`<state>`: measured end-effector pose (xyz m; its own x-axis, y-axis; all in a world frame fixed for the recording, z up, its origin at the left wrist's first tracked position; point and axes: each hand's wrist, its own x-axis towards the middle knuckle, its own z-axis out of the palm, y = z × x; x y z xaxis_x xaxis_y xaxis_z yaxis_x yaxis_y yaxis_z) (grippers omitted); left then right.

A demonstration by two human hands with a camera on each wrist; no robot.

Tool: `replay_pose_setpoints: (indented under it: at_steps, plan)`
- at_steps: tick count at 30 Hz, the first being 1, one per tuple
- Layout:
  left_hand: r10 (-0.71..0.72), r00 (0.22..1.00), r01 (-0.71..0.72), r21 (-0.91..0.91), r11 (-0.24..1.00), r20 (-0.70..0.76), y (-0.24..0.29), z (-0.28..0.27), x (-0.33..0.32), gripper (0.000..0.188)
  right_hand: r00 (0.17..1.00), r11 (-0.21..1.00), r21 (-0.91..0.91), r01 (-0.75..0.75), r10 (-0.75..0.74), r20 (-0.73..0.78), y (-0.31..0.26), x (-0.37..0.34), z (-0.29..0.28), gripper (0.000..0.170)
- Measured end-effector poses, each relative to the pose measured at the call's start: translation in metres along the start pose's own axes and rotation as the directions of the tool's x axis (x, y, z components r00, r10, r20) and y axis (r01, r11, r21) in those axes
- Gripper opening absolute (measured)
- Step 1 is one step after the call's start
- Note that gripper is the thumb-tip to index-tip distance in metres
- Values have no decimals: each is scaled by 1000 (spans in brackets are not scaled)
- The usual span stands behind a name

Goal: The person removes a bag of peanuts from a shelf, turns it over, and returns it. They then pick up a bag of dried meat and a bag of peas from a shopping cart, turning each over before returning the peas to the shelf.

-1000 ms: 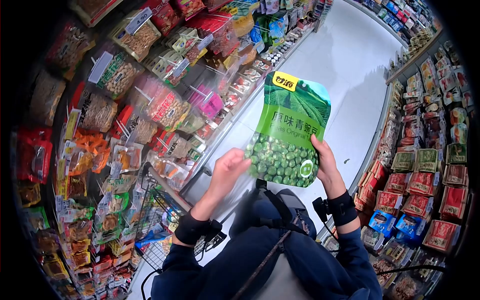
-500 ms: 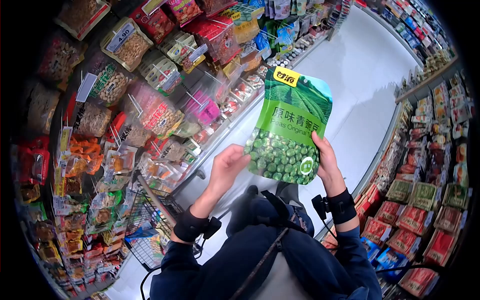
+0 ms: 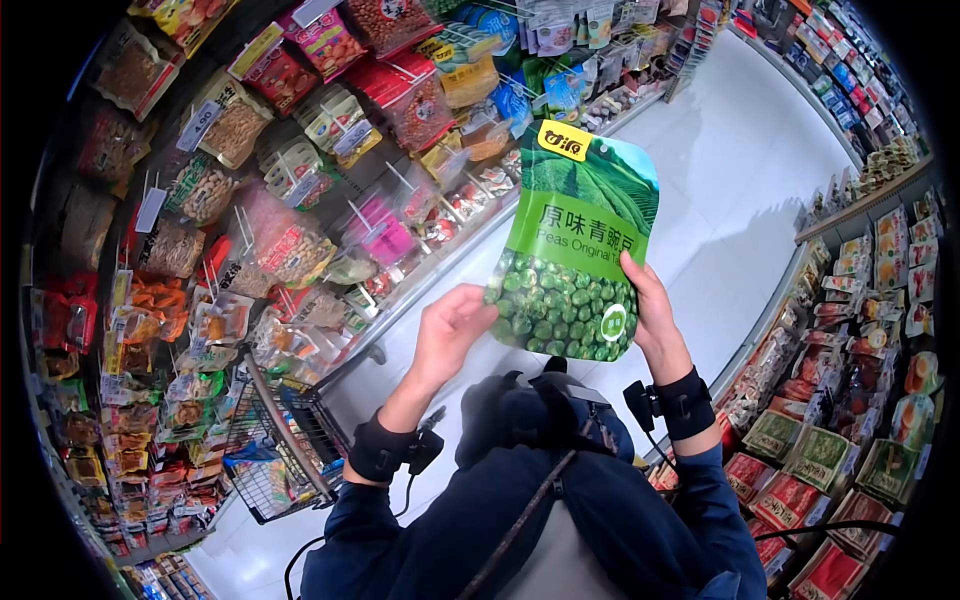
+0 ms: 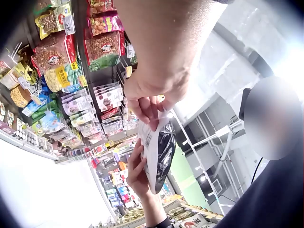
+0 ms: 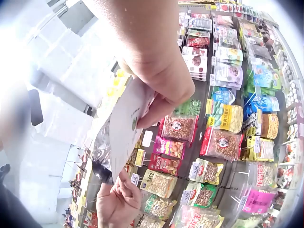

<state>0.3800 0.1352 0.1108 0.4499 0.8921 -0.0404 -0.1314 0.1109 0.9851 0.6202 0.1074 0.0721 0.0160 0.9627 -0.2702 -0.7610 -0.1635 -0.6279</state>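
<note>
A green bag of peas point(image 3: 570, 240) is held upright in front of the person, its printed front facing the head camera. The right hand point(image 3: 652, 310) grips its right edge, thumb on the front and fingers behind. At the lower left edge, the left hand point(image 3: 450, 330) pinches the bag between thumb and curled fingers. The left wrist view shows the bag point(image 4: 154, 152) from the side, with the left hand point(image 4: 154, 95) above and the right hand point(image 4: 137, 173) beyond. From the right wrist, the right hand point(image 5: 164, 95) covers part of the bag point(image 5: 126, 123).
Hanging packs of nuts and snacks point(image 3: 290, 250) fill the shelf on the left. A wire shopping cart point(image 3: 285, 430) stands by it. More packaged goods point(image 3: 810, 460) line the right-hand shelf. Between them runs a pale floor aisle point(image 3: 720, 190).
The head view has shifted, so the shelves and cart appear moved toward the left. Both hands keep hold of the pea bag, which stays nearly in place.
</note>
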Motion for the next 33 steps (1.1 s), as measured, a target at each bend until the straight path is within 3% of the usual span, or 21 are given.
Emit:
replay_pose_setpoints:
  at_steps: [3, 17, 21, 23, 28, 32, 33]
  plan:
    - [0, 998, 4, -55, 998, 61, -7, 9, 9, 13, 1000, 1000, -9, -2, 2, -14, -13, 7, -15, 29]
    - [-76, 996, 76, 15, 997, 45, -25, 31, 72, 10, 997, 998, 29, -63, 64, -41, -39, 53, -60, 29]
    - [-98, 995, 101, 98, 990, -35, -37, 32, 114, 8, 996, 998, 9, -54, 55, -77, -56, 83, -60, 28]
    - [-137, 990, 135, 85, 987, 18, -38, 29, 140, 6, 995, 999, -5, -42, 41, -93, -68, 101, -60, 28]
    - [-226, 963, 219, 57, 974, 148, -37, 21, 200, 25, 992, 998, -46, -52, 46, -114, -94, 154, -63, 28]
    - [-170, 981, 172, -12, 985, 91, -47, 7, 243, 25, 991, 995, -69, -71, 63, -115, -108, 202, -57, 28]
    - [-192, 977, 186, 65, 980, 90, -39, 2, 252, 24, 992, 995, -70, -76, 69, -106, -110, 214, -54, 28]
